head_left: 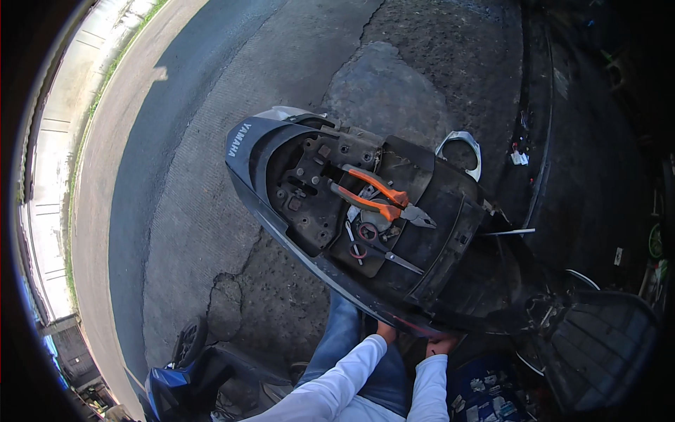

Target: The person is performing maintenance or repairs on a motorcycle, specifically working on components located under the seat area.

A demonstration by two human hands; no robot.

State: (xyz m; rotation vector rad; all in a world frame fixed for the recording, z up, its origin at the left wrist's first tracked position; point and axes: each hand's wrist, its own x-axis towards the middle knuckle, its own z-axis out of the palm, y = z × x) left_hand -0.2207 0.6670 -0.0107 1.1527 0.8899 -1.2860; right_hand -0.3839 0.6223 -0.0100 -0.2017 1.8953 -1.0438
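Dark plastic scooter side panel (336,280) slants through mid-frame, its lower edge right at the left hand (386,332) and right hand (441,346), lower centre, whose mostly hidden fingers leave any grasp impossible to tell.

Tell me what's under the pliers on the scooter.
A pale disc shows partly beneath the pliers on the scooter; its covered part, and anything else they hide, can't be seen.

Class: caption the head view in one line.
Left hand and right hand at a dark scooter, pliers and scissors lying on top.
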